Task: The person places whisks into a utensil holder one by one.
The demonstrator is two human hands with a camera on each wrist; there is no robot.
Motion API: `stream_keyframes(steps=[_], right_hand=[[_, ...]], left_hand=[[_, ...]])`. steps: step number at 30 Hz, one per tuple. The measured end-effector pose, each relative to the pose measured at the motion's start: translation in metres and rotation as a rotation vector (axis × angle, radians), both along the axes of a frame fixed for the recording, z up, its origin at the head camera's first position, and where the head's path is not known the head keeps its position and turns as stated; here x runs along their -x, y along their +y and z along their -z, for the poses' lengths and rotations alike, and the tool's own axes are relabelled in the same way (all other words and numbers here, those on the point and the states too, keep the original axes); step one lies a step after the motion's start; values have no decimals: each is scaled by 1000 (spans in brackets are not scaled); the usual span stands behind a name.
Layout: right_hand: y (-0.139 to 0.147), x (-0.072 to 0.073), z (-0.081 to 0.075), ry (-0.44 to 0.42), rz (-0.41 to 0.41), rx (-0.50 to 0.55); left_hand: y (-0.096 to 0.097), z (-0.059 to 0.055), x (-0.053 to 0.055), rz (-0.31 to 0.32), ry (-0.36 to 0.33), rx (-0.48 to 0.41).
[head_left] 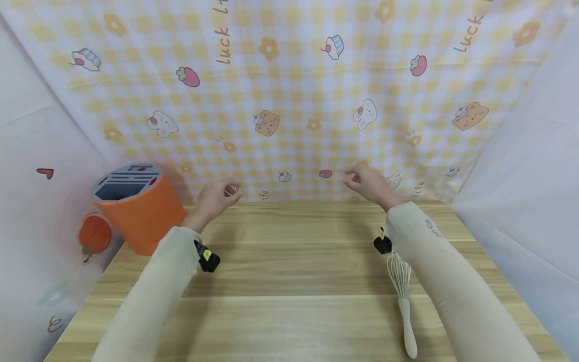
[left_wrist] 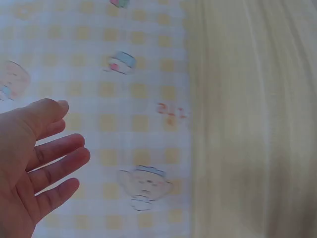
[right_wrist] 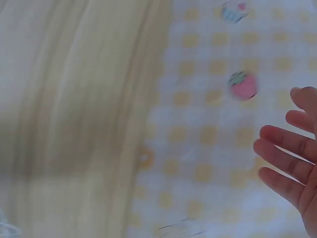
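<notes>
My left hand (head_left: 216, 198) is raised over the back of the table, fingers loosely bent and nothing in them. In the left wrist view the same hand (left_wrist: 47, 158) shows its spread, relaxed fingers before the checked cloth. On the other side my right hand (head_left: 370, 185) hovers at about the same height, also holding nothing. Its relaxed fingers (right_wrist: 287, 153) appear at the right edge of the right wrist view. A whisk (head_left: 406, 311) with a pale handle lies on the table beside the right forearm, its wire end partly behind the sleeve.
An orange utensil holder (head_left: 145, 216) with a grey slotted top stands at the back left, near the left hand. Yellow checked cloth (head_left: 294, 90) hangs behind the wooden table (head_left: 289, 281). White cloth walls (head_left: 520, 151) close off both sides.
</notes>
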State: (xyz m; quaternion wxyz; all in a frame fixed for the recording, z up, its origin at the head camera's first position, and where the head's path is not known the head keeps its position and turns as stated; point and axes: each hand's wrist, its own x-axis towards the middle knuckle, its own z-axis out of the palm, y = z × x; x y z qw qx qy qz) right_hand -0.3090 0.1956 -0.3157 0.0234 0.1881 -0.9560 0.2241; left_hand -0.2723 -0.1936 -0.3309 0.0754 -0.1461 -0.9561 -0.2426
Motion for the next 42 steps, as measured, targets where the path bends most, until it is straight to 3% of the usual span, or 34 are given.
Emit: stream_keyframes(steps=[6, 11, 16, 27, 33, 42], right_hand=[[-34, -2, -31, 40, -81, -11], [-62, -3, -48, 29, -127, -26], [-85, 3, -54, 3, -171, 15], [-139, 9, -65, 24, -276, 3], [-160, 11, -73, 1, -315, 11], [-183, 12, -83, 51, -344, -83]], left_hand=[[-11, -32, -20, 5, -21, -60], [-27, -48, -32, -6, 10, -29], [-43, -52, -43, -12, 67, -25], [-82, -63, -70, -64, 77, -47], [-104, -68, -75, -78, 82, -40], [-120, -77, -79, -115, 73, -26]])
